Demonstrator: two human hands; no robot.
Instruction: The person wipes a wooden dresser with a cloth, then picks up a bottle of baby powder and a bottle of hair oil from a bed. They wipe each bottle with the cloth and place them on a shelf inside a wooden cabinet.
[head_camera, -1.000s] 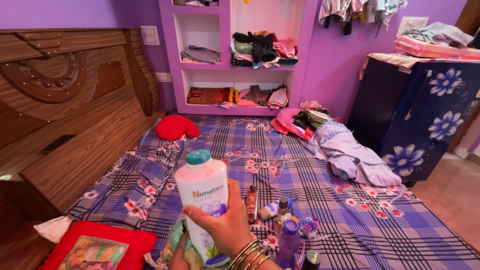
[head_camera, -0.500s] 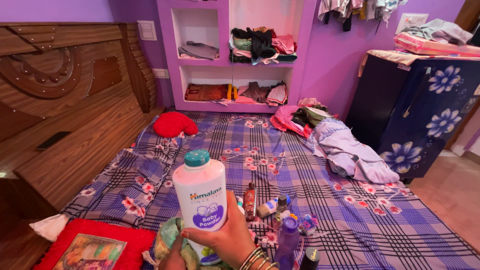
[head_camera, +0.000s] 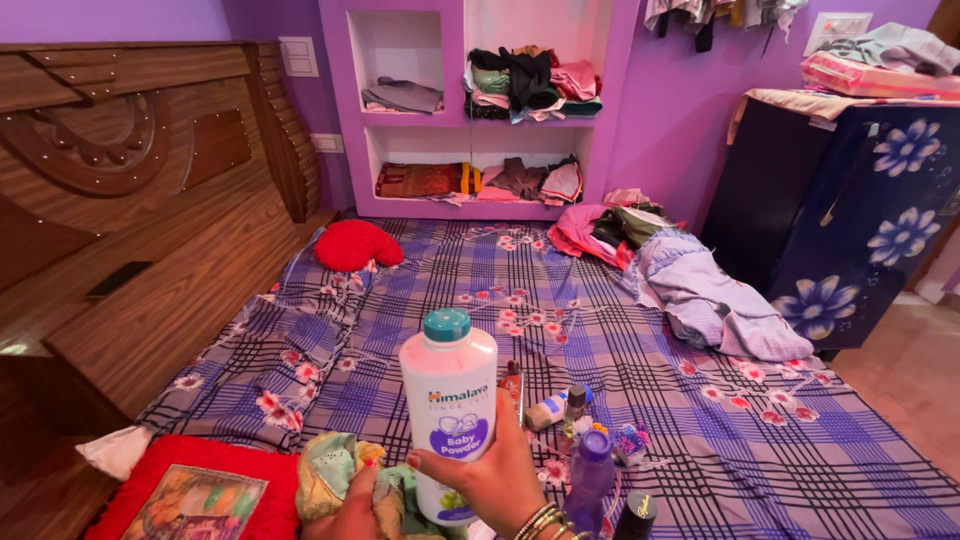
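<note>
My right hand (head_camera: 497, 482), with bangles at the wrist, grips an upright white powder bottle (head_camera: 449, 395) with a teal cap, its label facing me. It is held above the near edge of the bed. My left hand (head_camera: 350, 514) sits just left of the bottle's base, closed on a crumpled green and yellow cloth (head_camera: 328, 468). The cloth touches or nearly touches the bottle's lower part.
Several small bottles (head_camera: 560, 405) and a purple bottle (head_camera: 590, 472) lie on the checked floral bedsheet (head_camera: 600, 320). There are a red cushion (head_camera: 357, 245), a red pillow (head_camera: 200, 485), a clothes pile (head_camera: 700, 295), a wooden headboard (head_camera: 130, 200), wall shelves (head_camera: 480, 110) and a blue floral-covered cabinet (head_camera: 860, 220).
The bottle has shifted slightly to the right and turned, so its label faces me more fully. The left hand with the cloth has come further into view.
</note>
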